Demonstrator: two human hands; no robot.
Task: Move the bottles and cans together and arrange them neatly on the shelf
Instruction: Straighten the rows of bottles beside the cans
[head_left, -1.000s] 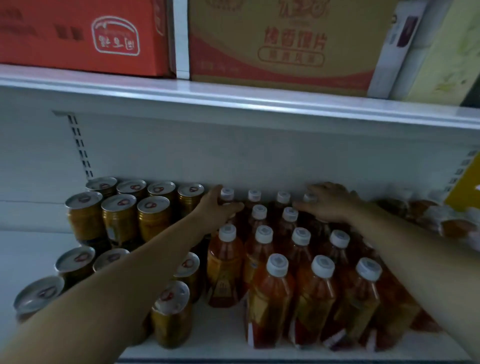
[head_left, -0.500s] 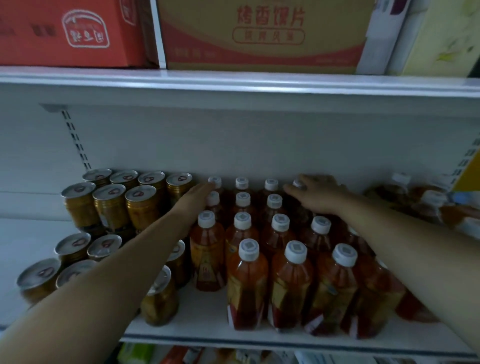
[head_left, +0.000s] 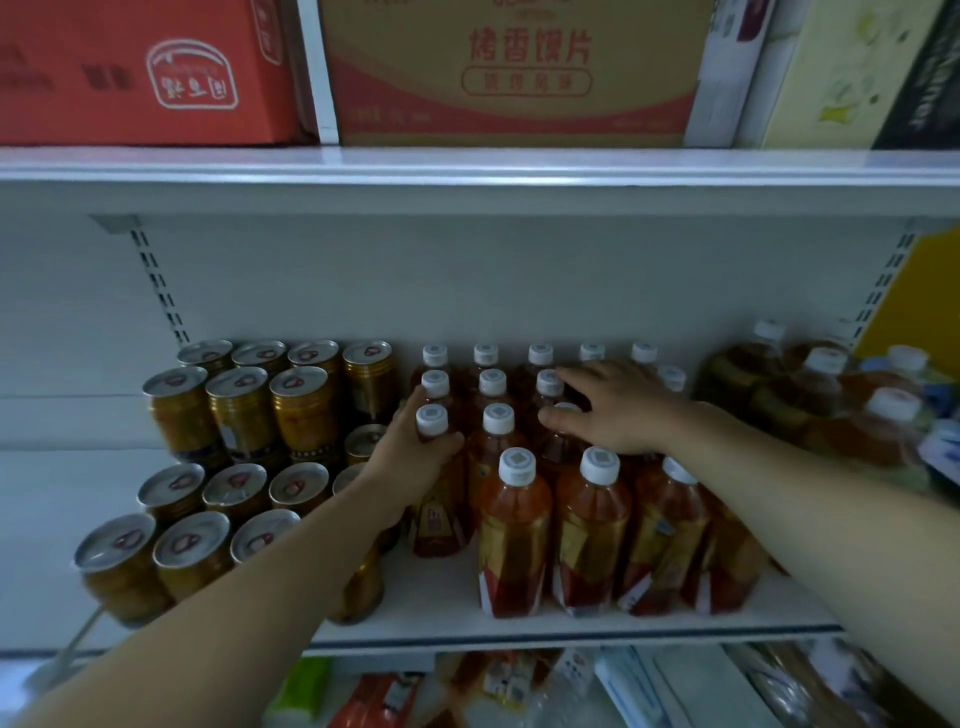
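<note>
**Two bare hands tidy drinks on a shop shelf**

On a white metal shelf (head_left: 431, 597), clear plastic bottles of amber-red drink with white screw caps (head_left: 592, 525) stand in tight rows right of centre; gold metal cans with silver pull-tab lids (head_left: 244, 410) stand in rows just beside them on the left; the left hand (head_left: 415, 462) curls round the shoulder of one bottle at the left edge of the rows (head_left: 441, 512), next to the cans; the right hand (head_left: 621, 410) lies flat on several caps, fingers spread and nearly straight, gripping nothing; the full bottles are likely heavy, smooth-walled, slightly yielding and easy to tip; holding low on the shoulder or body and sliding seems safest; the cans look stiff and steady.
</note>
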